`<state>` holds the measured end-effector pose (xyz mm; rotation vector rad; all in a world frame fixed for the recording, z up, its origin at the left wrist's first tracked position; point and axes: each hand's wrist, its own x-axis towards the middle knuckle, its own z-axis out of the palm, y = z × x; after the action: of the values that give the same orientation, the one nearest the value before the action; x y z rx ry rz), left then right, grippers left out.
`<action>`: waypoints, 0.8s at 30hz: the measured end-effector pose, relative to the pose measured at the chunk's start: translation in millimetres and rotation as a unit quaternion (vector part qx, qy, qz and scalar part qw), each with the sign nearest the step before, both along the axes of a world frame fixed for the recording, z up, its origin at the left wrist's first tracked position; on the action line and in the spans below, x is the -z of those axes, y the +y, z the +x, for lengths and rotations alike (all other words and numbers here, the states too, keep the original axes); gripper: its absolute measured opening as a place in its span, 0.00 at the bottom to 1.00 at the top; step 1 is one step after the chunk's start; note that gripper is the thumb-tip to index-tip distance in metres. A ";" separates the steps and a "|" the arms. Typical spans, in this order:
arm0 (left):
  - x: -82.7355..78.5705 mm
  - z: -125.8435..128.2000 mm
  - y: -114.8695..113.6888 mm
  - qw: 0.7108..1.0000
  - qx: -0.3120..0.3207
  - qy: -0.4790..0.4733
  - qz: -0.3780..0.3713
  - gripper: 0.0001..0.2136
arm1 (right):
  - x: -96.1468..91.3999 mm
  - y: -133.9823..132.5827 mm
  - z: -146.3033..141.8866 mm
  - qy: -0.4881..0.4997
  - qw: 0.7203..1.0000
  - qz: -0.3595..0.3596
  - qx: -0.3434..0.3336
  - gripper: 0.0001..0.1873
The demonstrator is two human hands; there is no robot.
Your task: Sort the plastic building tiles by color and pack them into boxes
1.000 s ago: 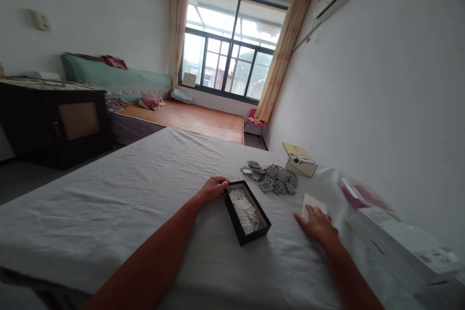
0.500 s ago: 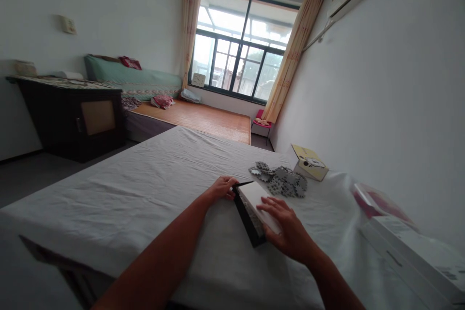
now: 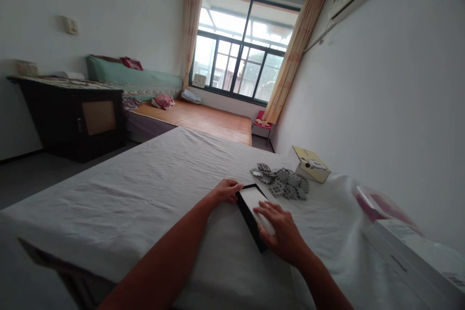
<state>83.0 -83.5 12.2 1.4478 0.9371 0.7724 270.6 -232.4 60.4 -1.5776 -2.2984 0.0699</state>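
Note:
A shallow black box (image 3: 250, 221) sits on the white cloth in front of me. Inside its rim lies a flat white rectangular piece (image 3: 251, 197), its near end hidden by my fingers. At the box's far left corner, my left hand (image 3: 227, 191) pinches the edge between thumb and fingers. My right hand (image 3: 281, 230) grips the white piece, fingers across its top and thumb along its near side. Just beyond the box is a heap of grey, notched-edge pieces (image 3: 286, 181), some roundish.
A yellow and white carton (image 3: 312, 164) stands behind the heap. To the right are a white box (image 3: 403, 256) and a clear-topped pink package (image 3: 385, 208). The cloth-covered table (image 3: 156, 179) stretches left, with a bed (image 3: 214, 121) and dark cabinet (image 3: 83, 116) beyond.
The white piece has gone from tilted above the black box to lying down inside it, covering its contents. My right hand has moved slightly left and down with it.

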 end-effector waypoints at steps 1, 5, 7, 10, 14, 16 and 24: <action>0.1 -0.4 0.0 1.000 0.000 0.001 0.003 0.24 | 1.2 -0.2 -0.3 0.000 1.000 -0.001 0.001 0.21; -3.0 -1.9 -2.3 1.000 0.005 -0.002 0.008 0.23 | 8.2 -5.7 3.4 0.011 0.998 -0.022 0.054 0.28; -6.3 -2.3 -3.9 1.000 0.006 0.001 0.002 0.23 | 15.8 -8.7 7.6 0.022 0.995 -0.030 0.091 0.39; -11.1 -2.4 -5.4 1.000 0.003 0.003 -0.008 0.23 | 28.0 -10.2 13.0 0.039 0.993 -0.031 0.106 0.48; -14.6 -2.3 -5.9 1.000 -0.003 0.011 -0.009 0.24 | 30.3 -11.7 22.1 0.056 0.993 -0.017 0.106 0.44; -14.5 -2.2 -5.7 1.000 -0.011 0.018 -0.007 0.23 | 25.5 -13.2 35.7 0.056 0.992 0.002 0.110 0.42; -9.8 2.0 -1.7 0.998 0.001 0.057 0.015 0.22 | 4.1 28.2 183.0 -0.016 0.922 0.077 0.380 0.34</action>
<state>85.0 -85.2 22.1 1.5306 1.0145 0.7109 453.6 -204.2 56.3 -2.2583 -1.5121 -0.3234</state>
